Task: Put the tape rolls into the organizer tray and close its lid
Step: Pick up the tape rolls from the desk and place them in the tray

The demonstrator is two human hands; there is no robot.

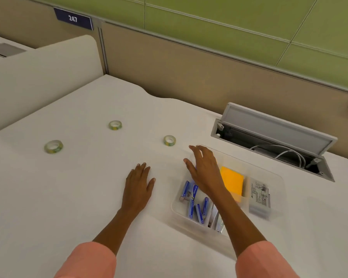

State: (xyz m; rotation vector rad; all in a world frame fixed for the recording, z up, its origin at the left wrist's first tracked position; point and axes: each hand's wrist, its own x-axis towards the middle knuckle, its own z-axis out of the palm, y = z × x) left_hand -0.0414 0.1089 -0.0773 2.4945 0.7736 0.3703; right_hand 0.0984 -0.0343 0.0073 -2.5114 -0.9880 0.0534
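There are three tape rolls on the desk: one (pixel 169 140) just beyond the fingertips of the right hand (pixel 204 169), one (pixel 115 125) farther out beyond the left hand (pixel 138 181), and one (pixel 53 146) well to the left of it. There is one clear organizer tray (pixel 277 177) under the right hand. Inside it lie one orange pad (pixel 231 180), several small blue boxes (pixel 195 205), about six, and one printed white pack (pixel 259 196).
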